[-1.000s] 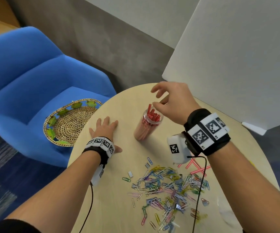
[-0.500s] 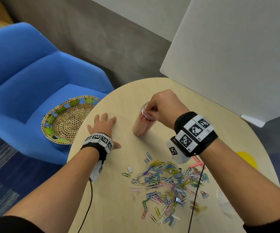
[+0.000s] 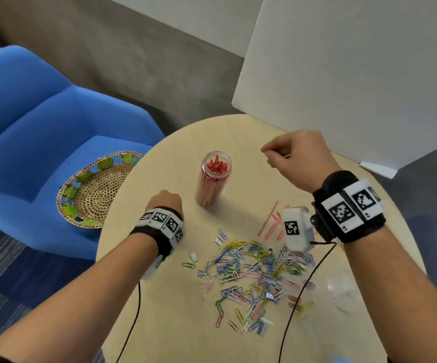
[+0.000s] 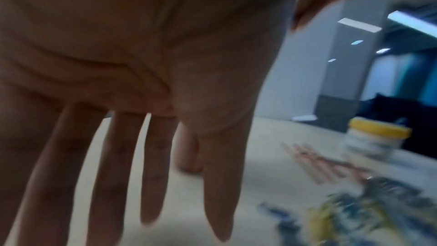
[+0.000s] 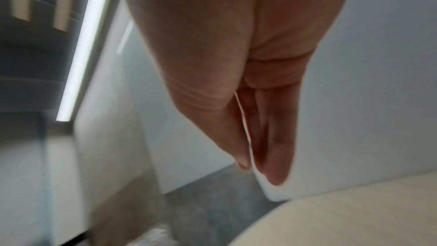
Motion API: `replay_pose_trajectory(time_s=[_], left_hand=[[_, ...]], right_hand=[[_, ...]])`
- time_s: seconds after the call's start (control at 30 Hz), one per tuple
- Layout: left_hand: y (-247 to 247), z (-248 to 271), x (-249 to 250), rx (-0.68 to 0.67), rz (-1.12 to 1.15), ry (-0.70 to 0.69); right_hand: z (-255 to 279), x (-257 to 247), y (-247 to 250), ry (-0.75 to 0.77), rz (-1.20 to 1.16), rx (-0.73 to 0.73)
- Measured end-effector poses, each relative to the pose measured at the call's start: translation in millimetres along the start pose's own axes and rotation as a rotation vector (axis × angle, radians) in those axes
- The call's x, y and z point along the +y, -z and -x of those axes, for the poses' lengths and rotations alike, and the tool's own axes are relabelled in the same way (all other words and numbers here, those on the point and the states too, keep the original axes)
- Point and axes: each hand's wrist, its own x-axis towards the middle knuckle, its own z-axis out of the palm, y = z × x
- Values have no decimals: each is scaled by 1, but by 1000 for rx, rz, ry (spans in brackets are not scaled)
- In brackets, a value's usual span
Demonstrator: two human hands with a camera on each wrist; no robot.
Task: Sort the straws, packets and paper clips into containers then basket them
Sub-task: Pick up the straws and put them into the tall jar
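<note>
While the left hand (image 3: 165, 203) is hovering over the round table (image 3: 238, 132) at about nine o'clock with its fingers (image 4: 151, 171) straight, spread and holding nothing, the right hand (image 3: 299, 158) is hanging in the air at one o'clock, fingers pressed together against the thumb; whether anything is pinched between them I cannot tell. A clear jar (image 3: 213, 179) packed with red straws is standing upright near the table's middle. Loose straws (image 3: 272, 221) are lying at three o'clock from it, and a heap of coloured paper clips (image 3: 254, 273) is sprawling at six o'clock. A woven basket (image 3: 94, 189) is sitting on the blue chair (image 3: 41, 121), off at nine o'clock.
</note>
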Motion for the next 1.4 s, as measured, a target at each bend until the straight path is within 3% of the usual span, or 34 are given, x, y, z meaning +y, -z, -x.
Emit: replay_pose_trajectory(time_s=[0.17, 0.27, 0.43, 0.63, 0.9, 1.03, 1.2, 1.4], left_hand=[[-2, 27, 95, -80, 19, -243], [-3, 24, 144, -58, 102, -310], [-29, 9, 208, -24, 159, -297], [-62, 0, 251, 92, 9, -313], [-53, -14, 260, 175, 141, -366], [-43, -19, 266, 150, 123, -327], [-35, -22, 262, 89, 192, -245], [-41, -22, 254, 46, 169, -235]], right_hand=[[33, 112, -27, -439, 180, -284], [56, 155, -57, -569, 259, -390], [69, 189, -83, -518, 352, -401], [65, 200, -84, -456, 277, -368], [69, 207, -90, -506, 145, -305], [67, 198, -93, -505, 234, -344], [66, 195, -95, -380, 366, -353], [72, 202, -89, -370, 418, -362]])
